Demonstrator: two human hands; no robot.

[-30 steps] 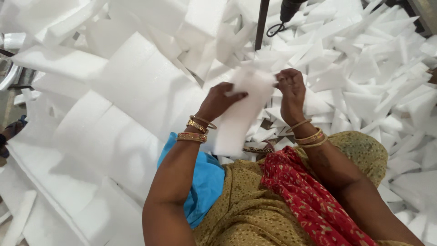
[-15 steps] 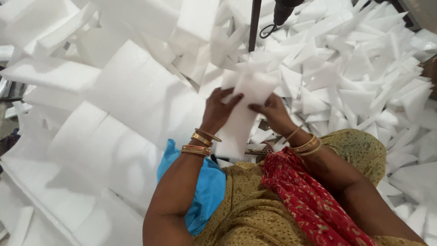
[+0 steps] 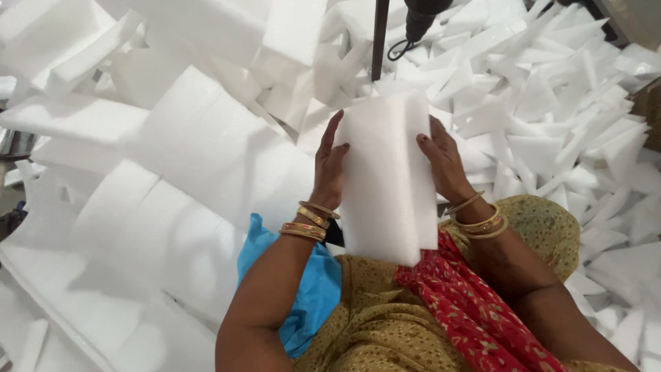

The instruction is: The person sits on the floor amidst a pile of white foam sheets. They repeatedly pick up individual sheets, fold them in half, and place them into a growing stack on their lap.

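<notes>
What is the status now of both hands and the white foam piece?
Left hand and right hand grip foam block by its sides. Block upright over lap. Foam offcuts piled around; nothing blocking.

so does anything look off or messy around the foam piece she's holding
The white foam slab itself looks intact, held flat between the left hand and right hand. The mess is around it: small triangular foam offcuts lie scattered in a loose heap on the right, and large foam sheets are piled askew on the left.
</notes>
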